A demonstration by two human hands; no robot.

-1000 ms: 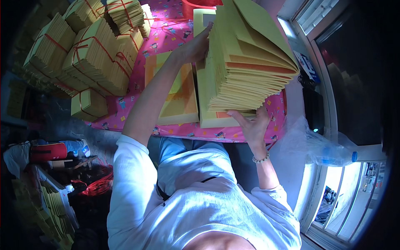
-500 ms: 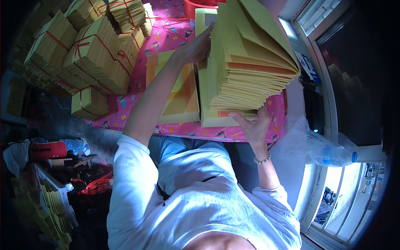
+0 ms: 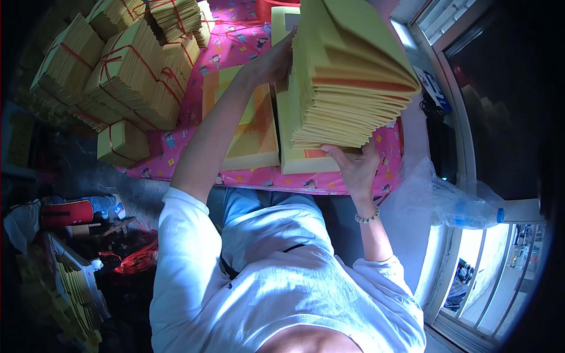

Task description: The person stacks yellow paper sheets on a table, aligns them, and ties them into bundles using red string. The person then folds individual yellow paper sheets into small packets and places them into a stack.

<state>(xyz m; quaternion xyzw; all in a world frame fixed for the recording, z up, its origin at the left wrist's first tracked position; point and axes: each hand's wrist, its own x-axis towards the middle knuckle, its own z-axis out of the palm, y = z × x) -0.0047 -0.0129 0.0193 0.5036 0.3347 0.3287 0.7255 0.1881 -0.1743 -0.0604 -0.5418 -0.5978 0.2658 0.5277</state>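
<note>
A thick bundle of folded yellow paper (image 3: 347,117) stands tilted over the table, its folded edges fanned out toward me. Strips of orange show among its upper folds. My left hand (image 3: 275,62) grips the bundle's left side, fingertips hidden behind the sheets. At the lower right corner, my right hand (image 3: 360,167) holds the bottom edge; its thumb points left and the other fingers are mostly out of sight. Beneath the bundle lies a flat stack of yellow paper (image 3: 294,160). Left of that sits another stack with an orange-bordered top sheet (image 3: 253,138), under my left forearm.
Several yellow paper bundles tied with red string (image 3: 126,67) are piled at the far left. A pink patterned cloth (image 3: 159,162) covers the table. A red tub (image 3: 276,9) stands at the back. By the window at right lies a plastic bottle (image 3: 477,216) in clear film.
The bundle's folds look a little more spread along the lower side. Both hands keep their places on it, and the whole view has shifted slightly.
</note>
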